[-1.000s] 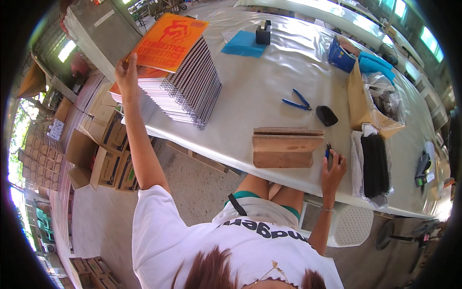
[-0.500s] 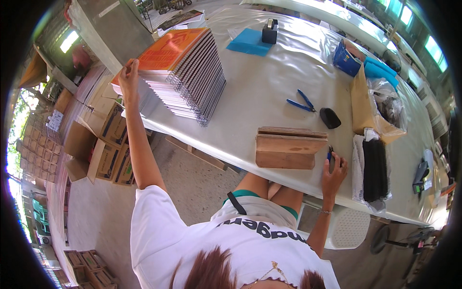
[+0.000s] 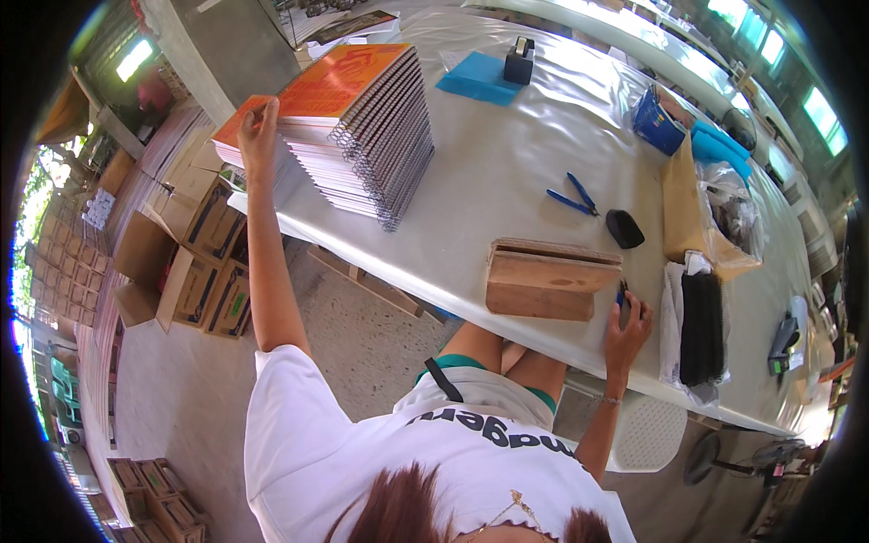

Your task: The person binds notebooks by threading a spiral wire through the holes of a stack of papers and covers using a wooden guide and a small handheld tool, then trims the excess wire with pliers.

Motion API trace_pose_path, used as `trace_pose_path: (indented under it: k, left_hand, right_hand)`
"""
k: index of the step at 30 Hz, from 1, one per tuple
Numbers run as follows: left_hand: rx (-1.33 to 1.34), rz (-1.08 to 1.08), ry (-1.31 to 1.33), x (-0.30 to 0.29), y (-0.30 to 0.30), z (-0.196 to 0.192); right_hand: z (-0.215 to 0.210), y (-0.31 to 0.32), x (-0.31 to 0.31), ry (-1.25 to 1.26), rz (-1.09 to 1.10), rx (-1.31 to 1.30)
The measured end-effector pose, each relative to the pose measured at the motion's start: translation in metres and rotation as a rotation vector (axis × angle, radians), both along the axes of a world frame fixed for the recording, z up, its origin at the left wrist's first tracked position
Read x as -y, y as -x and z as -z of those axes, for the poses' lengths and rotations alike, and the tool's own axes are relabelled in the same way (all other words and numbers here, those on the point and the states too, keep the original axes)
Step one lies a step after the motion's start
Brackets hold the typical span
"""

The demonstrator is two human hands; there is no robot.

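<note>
A tall stack of spiral-bound notebooks (image 3: 362, 145) with orange covers stands at the left end of the white table (image 3: 507, 172). My left hand (image 3: 258, 136) reaches out and touches the stack's left edge, fingers on the orange cover of a lower pile beside it. My right hand (image 3: 627, 321) rests at the table's near edge, closed on a small blue object (image 3: 623, 293). It sits just right of a wooden block (image 3: 543, 281) lying on the table.
Blue pliers (image 3: 572, 196) and a black oval object (image 3: 625, 228) lie beyond the block. Black binding coils (image 3: 701, 326) in plastic and a brown paper bag (image 3: 683, 204) sit at right. Open cardboard boxes (image 3: 195, 271) stand on the floor at left, a white stool (image 3: 647, 434) below.
My left hand held an orange notebook raised above the stack; that notebook now lies flat on top and the hand has dropped to the stack's left edge. The right hand stayed put.
</note>
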State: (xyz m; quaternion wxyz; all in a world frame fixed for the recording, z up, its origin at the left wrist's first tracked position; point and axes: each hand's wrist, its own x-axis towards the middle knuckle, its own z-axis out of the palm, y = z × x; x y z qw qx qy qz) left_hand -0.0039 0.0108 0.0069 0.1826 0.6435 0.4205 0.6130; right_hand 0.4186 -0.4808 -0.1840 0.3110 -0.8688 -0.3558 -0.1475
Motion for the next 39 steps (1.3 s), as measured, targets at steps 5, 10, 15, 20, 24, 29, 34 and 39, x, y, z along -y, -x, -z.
trace_pose_path:
  k: [5,10,15,20,24,29,34,39]
  left_hand:
    - [-0.016,-0.027,0.011,0.004,0.004,0.003]
    - [0.125,-0.244,0.062,-0.054,0.062,0.017]
    - [-0.02,-0.43,0.332,-0.121,0.122,0.049]
    - [0.328,0.085,0.488,-0.132,0.139,0.076]
    - [0.516,0.03,0.436,-0.129,0.145,0.073]
    - [0.7,-0.106,0.112,-0.071,0.135,0.043]
    - [0.803,0.099,-0.22,0.046,0.064,-0.014]
    - [0.734,0.524,-0.237,0.171,-0.068,-0.025]
  right_hand:
    - [0.0,-0.001,-0.001,-0.009,-0.002,-0.001]
    - [-0.002,-0.002,0.0,-0.034,-0.028,-0.038]
    - [-0.003,-0.001,-0.001,-0.017,-0.03,0.008]
    - [0.0,-0.001,0.0,0.002,-0.008,0.018]
    - [0.005,-0.003,0.003,0.02,-0.003,-0.008]
    - [-0.004,-0.002,0.0,-0.086,0.005,0.067]
    - [-0.061,0.017,-0.027,-0.317,0.012,0.165]
    - [-0.138,0.065,-0.068,-0.656,-0.471,-0.412]
